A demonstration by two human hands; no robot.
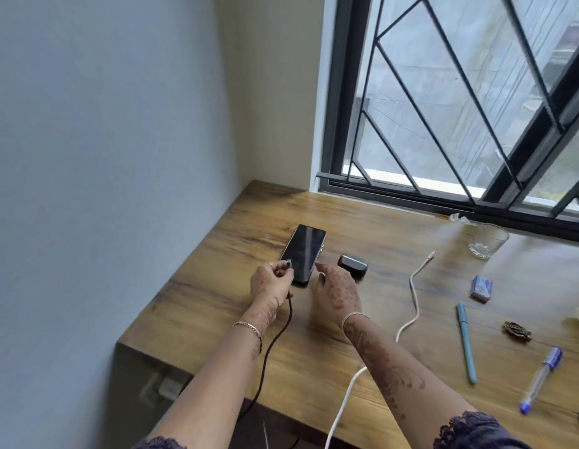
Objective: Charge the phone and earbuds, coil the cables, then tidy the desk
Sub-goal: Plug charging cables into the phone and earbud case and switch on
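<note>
- Black cable [271, 346] comes up over the front-left edge of the desk [213, 286]. There looks to be a wall plug down there, too blurry to say for sure.
- Left grip [271, 281] is closed on the plug [289, 263]. It's pinched between thumb and fingers with the metal tip poking out toward the phone, so I can aim it straight at the port.
- Phone [302, 254] lies flat, screen up and dark, with its near end pointing at me. The plug sits just over the near-left corner, right beside the bottom edge but not in yet. As far as I can tell the port is on that near edge, just right of my left grip.
- Right grip [338, 290] is open and holds nothing. The fingertips [319, 265] rest at the phone's right edge, I'd say to stop it sliding when I push the plug home.
- Earbud case [353, 265] is shut and sits just past my right grip, near the phone, not charging yet.
- White cable [415, 296] snakes loose across the desk with its free end [430, 255] near the case, probably meant for it.
- Further right is the tidy-up pile: glass [487, 241], small blue box [481, 288], teal pen [466, 343], blue pen [540, 379].
</note>
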